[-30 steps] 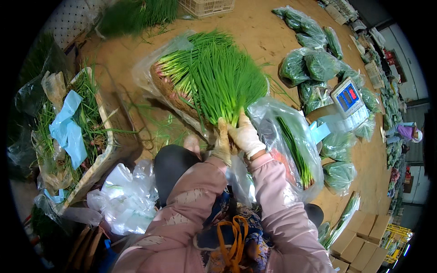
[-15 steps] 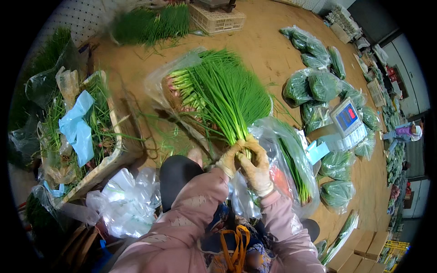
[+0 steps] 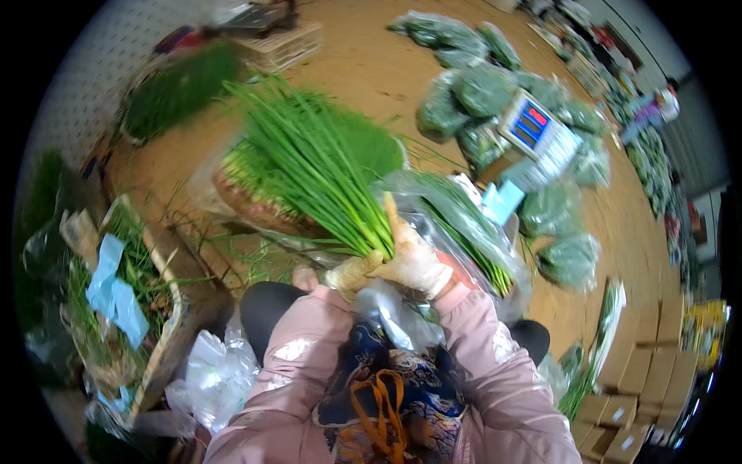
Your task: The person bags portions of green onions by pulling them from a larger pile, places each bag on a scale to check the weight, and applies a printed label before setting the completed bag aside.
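A bunch of green onions (image 3: 325, 182) slants up and left from my gloved hands, its leaves fanned out. My left hand (image 3: 354, 276) is closed round the bunch's lower end. Pressed against the same end is my right hand (image 3: 417, 263), one finger stretched up along the stalks and the others partly hidden. Just beyond lies a large pile of green onions (image 3: 363, 143) with pale pink bulbs, on a plastic sheet. Right of my hands, more onions lie in a clear plastic bag (image 3: 495, 251) on a digital scale (image 3: 528, 127), whose display is lit.
A crate of onion scraps (image 3: 174, 309) with a blue plastic piece stands at left, beside crumpled clear bags (image 3: 212, 371). Several filled bags of greens (image 3: 483, 89) lie beyond the scale. Cardboard boxes (image 3: 649, 348) are stacked at lower right. A person (image 3: 661, 104) is far off at right.
The view has swung, so the scene sits further left. My hands have come slightly nearer my body with the bunch, which now leans more to the left. A right-hand finger now stretches upward.
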Demonstrator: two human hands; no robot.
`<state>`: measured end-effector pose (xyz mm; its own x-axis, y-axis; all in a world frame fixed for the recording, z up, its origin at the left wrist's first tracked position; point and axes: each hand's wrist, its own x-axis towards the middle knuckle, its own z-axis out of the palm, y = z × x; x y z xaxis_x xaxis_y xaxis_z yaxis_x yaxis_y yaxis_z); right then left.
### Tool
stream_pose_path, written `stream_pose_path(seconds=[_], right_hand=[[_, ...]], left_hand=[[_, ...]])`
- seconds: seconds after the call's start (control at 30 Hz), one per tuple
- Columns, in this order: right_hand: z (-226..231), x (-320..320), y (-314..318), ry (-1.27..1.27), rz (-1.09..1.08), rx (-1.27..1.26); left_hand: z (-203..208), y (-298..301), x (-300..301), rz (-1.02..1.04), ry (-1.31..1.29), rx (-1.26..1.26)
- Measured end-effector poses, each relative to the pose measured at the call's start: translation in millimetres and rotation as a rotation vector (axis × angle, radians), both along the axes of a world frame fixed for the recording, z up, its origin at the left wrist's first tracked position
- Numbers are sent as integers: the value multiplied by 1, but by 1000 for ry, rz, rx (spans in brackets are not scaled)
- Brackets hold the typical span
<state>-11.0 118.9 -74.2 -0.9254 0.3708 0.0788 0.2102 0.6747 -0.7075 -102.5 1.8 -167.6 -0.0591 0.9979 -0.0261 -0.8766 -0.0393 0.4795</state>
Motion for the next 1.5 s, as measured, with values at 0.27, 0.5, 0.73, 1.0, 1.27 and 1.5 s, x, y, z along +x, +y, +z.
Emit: stream_pose_path(seconds=[0.27,0.5,0.73,1.0,1.27,1.5], right_hand=[[35,56,20,-53,-122,245],[24,76,23,203,-22,389],[-29,97,86,130,-34,407],[-43,225,172,-692,-629,212],[-41,213,181,-671,-618,312],[-20,163,111,-135,-531,300]], left_hand=[[49,47,-23,272,1984,-9],[-19,122,-69,714,1146,-621],[18,171,-75,574,785,350],[106,143,-58,896,795,-92],[112,124,-46,562,968,-128],[64,54,-64,691,1243,-133]])
